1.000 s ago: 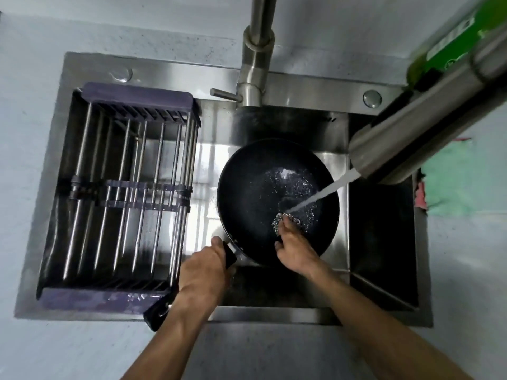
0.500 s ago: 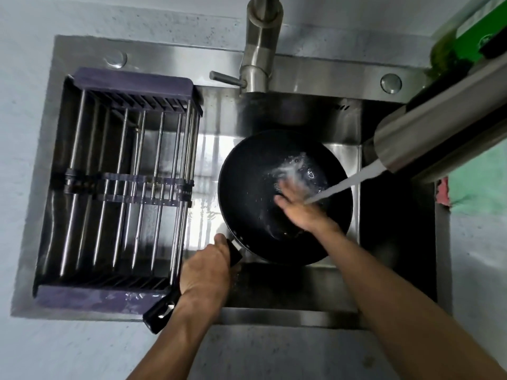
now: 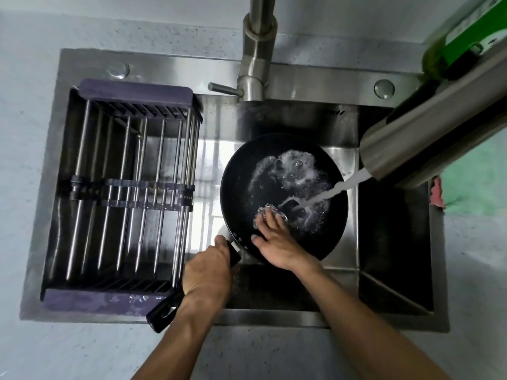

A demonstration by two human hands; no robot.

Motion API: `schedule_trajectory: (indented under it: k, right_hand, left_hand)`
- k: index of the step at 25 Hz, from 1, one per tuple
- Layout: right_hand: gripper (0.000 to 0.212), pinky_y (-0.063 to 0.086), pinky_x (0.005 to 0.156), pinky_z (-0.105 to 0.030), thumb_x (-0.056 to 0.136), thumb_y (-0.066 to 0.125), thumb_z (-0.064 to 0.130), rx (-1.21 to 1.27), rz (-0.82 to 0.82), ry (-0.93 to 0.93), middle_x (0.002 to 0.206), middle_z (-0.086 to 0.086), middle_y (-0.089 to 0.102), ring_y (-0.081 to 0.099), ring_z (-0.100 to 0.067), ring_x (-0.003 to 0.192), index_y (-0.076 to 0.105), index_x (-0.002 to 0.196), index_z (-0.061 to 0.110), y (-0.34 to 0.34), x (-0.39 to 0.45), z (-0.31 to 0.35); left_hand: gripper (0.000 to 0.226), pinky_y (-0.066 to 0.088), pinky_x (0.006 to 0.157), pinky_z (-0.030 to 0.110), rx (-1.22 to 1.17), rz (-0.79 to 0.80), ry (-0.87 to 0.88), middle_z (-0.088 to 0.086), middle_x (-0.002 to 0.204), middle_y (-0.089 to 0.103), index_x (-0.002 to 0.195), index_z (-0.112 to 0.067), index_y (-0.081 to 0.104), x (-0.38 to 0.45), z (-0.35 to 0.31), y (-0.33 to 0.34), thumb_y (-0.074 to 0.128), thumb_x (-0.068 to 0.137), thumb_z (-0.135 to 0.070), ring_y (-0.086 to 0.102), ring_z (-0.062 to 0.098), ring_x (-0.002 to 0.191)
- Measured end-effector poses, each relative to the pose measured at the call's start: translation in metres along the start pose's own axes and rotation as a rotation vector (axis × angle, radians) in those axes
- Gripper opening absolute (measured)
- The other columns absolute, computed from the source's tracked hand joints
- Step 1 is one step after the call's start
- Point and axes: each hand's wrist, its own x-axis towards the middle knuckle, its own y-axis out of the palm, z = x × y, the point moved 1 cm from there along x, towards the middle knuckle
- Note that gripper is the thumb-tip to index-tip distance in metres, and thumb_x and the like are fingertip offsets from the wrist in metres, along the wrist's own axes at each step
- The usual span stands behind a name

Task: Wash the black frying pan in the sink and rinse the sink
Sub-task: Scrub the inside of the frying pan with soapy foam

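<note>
Fingers of the left hand (image 3: 206,272) curl round the frying pan (image 3: 284,197) handle; the right hand (image 3: 277,242) presses a steel scourer (image 3: 270,212) flat-fingered against the pan's wet floor. Water streams from the spout (image 3: 411,149) into the pan, inside the sink (image 3: 395,242).

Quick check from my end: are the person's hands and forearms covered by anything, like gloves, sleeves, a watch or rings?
No. Both the left hand and the right hand are bare, without gloves. Both forearms are uncovered to the frame edge, no sleeve in view. No watch, band or ring shows.
</note>
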Motion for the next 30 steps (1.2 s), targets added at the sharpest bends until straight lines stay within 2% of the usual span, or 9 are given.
schedule_trajectory:
  k: [2, 6, 10, 13, 16, 20, 24, 26, 30]
  right_hand:
    - [0.059, -0.011, 0.121, -0.036, 0.108, 0.034, 0.037, 0.082, -0.028, -0.116, 0.168, 0.004, -0.012, -0.018, -0.019, 0.153, 0.014, 0.161, 0.022, -0.023, 0.025, 0.014]
    - [0.061, -0.013, 0.12, -0.039, 0.107, 0.031, 0.045, -0.003, -0.085, 0.118, 0.167, 0.01, -0.018, -0.022, -0.018, 0.152, 0.007, 0.161, 0.032, -0.042, 0.004, -0.036]
    - [0.06, -0.011, 0.118, -0.03, 0.106, 0.037, 0.041, 0.133, -0.001, -0.082, 0.166, 0.014, -0.014, -0.02, -0.016, 0.153, 0.013, 0.16, 0.03, -0.008, 0.011, 0.005]
    - [0.06, -0.01, 0.121, -0.035, 0.106, 0.035, 0.044, 0.07, -0.053, 0.027, 0.168, 0.008, -0.01, -0.016, -0.017, 0.154, 0.016, 0.161, 0.027, -0.038, 0.009, -0.005]
    - [0.062, -0.01, 0.121, -0.037, 0.106, 0.037, 0.046, 0.111, -0.026, 0.048, 0.169, 0.006, -0.011, -0.017, -0.017, 0.153, 0.017, 0.161, 0.024, -0.02, -0.015, -0.02]
    - [0.061, -0.007, 0.121, -0.035, 0.106, 0.039, 0.047, 0.228, -0.052, 0.076, 0.168, 0.01, -0.008, -0.015, -0.012, 0.153, 0.021, 0.16, 0.026, -0.023, -0.023, -0.024]
    - [0.061, -0.012, 0.117, -0.03, 0.106, 0.04, 0.044, 0.209, -0.033, -0.025, 0.168, 0.01, -0.01, -0.016, -0.012, 0.153, 0.02, 0.16, 0.024, -0.014, -0.014, 0.0]
    - [0.06, -0.011, 0.114, -0.027, 0.106, 0.039, 0.045, 0.125, -0.078, -0.079, 0.167, 0.013, -0.01, -0.014, -0.012, 0.153, 0.017, 0.16, 0.031, -0.041, 0.007, 0.008]
    - [0.065, -0.002, 0.125, -0.042, 0.105, 0.033, 0.052, -0.063, -0.151, 0.18, 0.168, 0.007, -0.015, -0.006, -0.023, 0.155, 0.009, 0.161, 0.031, -0.053, 0.01, -0.025]
  left_hand:
    - [0.043, 0.05, 0.072, 0.034, -0.004, -0.012, 0.0, 0.001, 0.103, 0.064, 0.117, -0.017, 0.038, 0.002, 0.001, 0.002, 0.063, 0.091, -0.041, 0.066, 0.024, 0.097]
    - [0.042, 0.049, 0.073, 0.034, -0.039, 0.022, -0.015, 0.001, 0.104, 0.065, 0.116, -0.018, 0.037, 0.0, 0.002, 0.0, 0.062, 0.091, -0.041, 0.065, 0.024, 0.097]
    - [0.049, 0.049, 0.082, 0.035, -0.037, 0.086, 0.097, 0.003, 0.112, 0.063, 0.126, -0.016, 0.04, -0.005, 0.004, -0.022, 0.062, 0.091, -0.042, 0.062, 0.024, 0.104]
    - [0.053, 0.051, 0.086, 0.033, -0.575, -0.122, 0.152, 0.003, 0.106, 0.065, 0.132, -0.02, 0.049, 0.009, -0.001, -0.087, 0.067, 0.088, -0.043, 0.064, 0.022, 0.096]
    - [0.034, 0.054, 0.064, 0.026, -1.334, -0.326, 0.183, 0.008, 0.084, 0.066, 0.122, -0.02, 0.054, 0.044, -0.024, -0.172, 0.064, 0.093, -0.033, 0.065, 0.015, 0.068]
    - [0.018, 0.042, 0.049, 0.023, -1.389, -0.494, 0.261, 0.007, 0.061, 0.058, 0.094, -0.006, 0.06, 0.072, -0.041, -0.212, 0.052, 0.101, -0.02, 0.05, 0.011, 0.047]
    - [0.011, 0.046, 0.049, 0.026, -1.575, -0.529, 0.333, 0.008, 0.065, 0.062, 0.1, -0.013, 0.048, 0.077, -0.038, -0.211, 0.057, 0.098, -0.019, 0.055, 0.017, 0.051]
    - [0.024, 0.056, 0.069, 0.038, -1.289, -0.438, 0.312, 0.007, 0.085, 0.065, 0.114, -0.017, 0.047, 0.063, -0.017, -0.167, 0.061, 0.094, -0.021, 0.064, 0.021, 0.07]
    - [0.056, 0.044, 0.093, 0.033, -0.112, 0.063, 0.128, 0.001, 0.123, 0.059, 0.133, -0.023, 0.043, -0.008, 0.024, -0.045, 0.053, 0.086, -0.051, 0.057, 0.024, 0.114]
